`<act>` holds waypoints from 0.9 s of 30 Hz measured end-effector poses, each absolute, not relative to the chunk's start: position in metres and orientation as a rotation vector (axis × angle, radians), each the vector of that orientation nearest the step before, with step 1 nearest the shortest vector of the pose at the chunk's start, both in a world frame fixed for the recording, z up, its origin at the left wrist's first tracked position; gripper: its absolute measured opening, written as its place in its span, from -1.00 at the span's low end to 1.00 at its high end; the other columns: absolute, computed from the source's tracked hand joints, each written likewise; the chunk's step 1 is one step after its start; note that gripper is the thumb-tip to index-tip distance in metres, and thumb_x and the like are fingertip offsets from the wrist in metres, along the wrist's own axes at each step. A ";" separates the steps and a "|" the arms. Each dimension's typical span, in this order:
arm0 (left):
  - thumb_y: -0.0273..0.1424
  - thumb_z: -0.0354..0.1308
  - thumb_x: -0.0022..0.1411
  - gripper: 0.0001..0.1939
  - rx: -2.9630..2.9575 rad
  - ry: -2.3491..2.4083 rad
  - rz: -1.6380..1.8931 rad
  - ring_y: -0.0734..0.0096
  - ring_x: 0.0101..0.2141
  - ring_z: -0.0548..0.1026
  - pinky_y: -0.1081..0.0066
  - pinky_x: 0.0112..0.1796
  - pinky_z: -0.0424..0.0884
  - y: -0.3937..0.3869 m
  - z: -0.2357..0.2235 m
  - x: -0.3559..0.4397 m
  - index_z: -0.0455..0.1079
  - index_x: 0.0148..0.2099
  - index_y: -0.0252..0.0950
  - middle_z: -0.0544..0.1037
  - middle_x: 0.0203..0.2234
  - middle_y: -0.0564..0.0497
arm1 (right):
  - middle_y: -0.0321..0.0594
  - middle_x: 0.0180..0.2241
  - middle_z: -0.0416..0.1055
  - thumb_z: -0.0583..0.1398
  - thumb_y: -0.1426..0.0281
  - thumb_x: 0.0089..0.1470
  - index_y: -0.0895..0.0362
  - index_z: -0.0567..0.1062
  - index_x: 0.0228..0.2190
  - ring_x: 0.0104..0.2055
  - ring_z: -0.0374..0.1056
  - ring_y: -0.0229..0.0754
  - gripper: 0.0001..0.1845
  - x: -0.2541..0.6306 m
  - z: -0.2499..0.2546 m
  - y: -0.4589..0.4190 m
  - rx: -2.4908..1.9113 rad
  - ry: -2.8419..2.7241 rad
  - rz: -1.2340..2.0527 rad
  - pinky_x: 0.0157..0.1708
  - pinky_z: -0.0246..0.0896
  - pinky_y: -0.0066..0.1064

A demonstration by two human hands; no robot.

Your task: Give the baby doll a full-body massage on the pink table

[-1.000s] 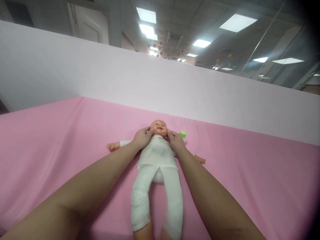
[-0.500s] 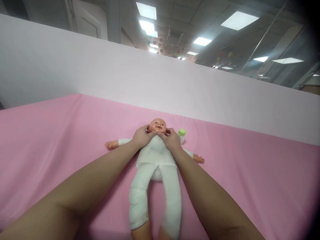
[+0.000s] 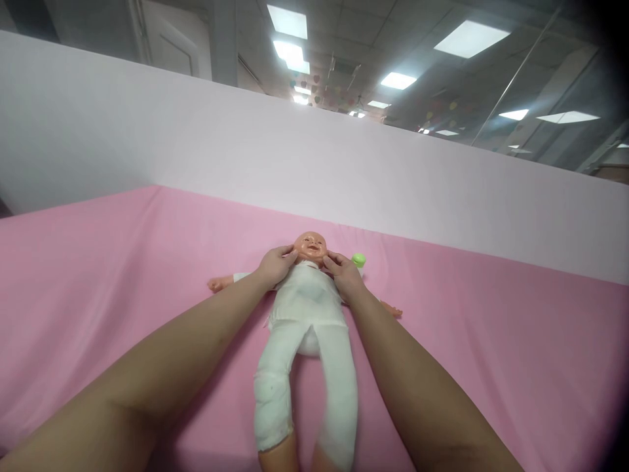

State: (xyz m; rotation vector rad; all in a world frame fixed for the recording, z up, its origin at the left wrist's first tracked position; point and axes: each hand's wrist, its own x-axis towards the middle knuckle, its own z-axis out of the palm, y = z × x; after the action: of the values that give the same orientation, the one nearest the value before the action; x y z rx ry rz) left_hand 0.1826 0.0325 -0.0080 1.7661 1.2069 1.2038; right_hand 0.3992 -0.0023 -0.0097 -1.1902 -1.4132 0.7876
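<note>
The doll (image 3: 308,298) on the pink sheet (image 3: 122,262), judged light, slick-headed and best supported under head and torso, was touched at both cheeks by half-curled left hand (image 3: 276,267) and right hand (image 3: 346,275), firmness of hold unclear.

The doll (image 3: 307,301) lies on its back on a pink sheet (image 3: 472,354), its 2 arms spread wide and its 2 legs slightly apart. Its bald, shiny, flesh-toned head faces up; its torso and upper limbs are white.

1 head-worn view, forward and down
</note>
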 end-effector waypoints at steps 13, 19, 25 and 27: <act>0.10 0.33 0.10 -0.43 1.926 1.310 1.164 0.05 -0.13 0.60 0.25 -0.11 0.45 0.015 0.004 0.187 0.57 0.02 -0.16 0.68 -0.12 -0.05 | -0.13 -0.16 0.60 0.42 -0.17 -0.18 0.06 0.49 -0.14 -0.14 0.53 -0.02 -0.29 0.383 -0.001 -0.008 -1.490 -1.473 0.451 -0.12 0.40 -0.22; 0.08 0.30 0.16 -0.44 1.911 1.296 1.140 0.10 -0.14 0.61 0.27 -0.12 0.47 0.017 0.002 0.186 0.54 0.08 -0.15 0.68 -0.12 -0.03 | -0.15 -0.18 0.60 0.38 -0.16 -0.10 0.04 0.44 -0.18 -0.16 0.53 -0.01 -0.35 0.385 0.000 -0.007 -1.546 -1.525 0.400 -0.14 0.38 -0.20; 0.06 0.20 0.26 -0.42 1.851 1.250 1.171 0.07 -0.09 0.60 0.23 -0.03 0.46 0.023 0.000 0.183 0.52 0.16 -0.20 0.67 -0.06 -0.08 | -0.14 -0.05 0.58 0.35 0.00 0.04 0.04 0.48 -0.10 -0.07 0.53 -0.04 -0.50 0.393 -0.003 -0.002 -1.395 -1.480 0.597 0.00 0.38 -0.17; 0.06 0.19 0.26 -0.40 1.825 1.234 1.188 0.03 -0.07 0.60 0.19 0.00 0.45 0.024 -0.001 0.182 0.53 0.16 -0.23 0.67 -0.05 -0.12 | -0.13 -0.03 0.58 0.33 0.00 0.08 0.04 0.49 -0.08 -0.04 0.53 -0.05 -0.51 0.395 -0.003 -0.002 -1.361 -1.477 0.634 0.01 0.39 -0.17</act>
State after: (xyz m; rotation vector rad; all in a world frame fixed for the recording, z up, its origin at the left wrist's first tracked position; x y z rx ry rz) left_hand 0.1824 0.0242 -0.0006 1.8255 1.2343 1.1877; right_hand 0.3946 -0.0021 -0.0032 -1.3614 -1.4771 0.6335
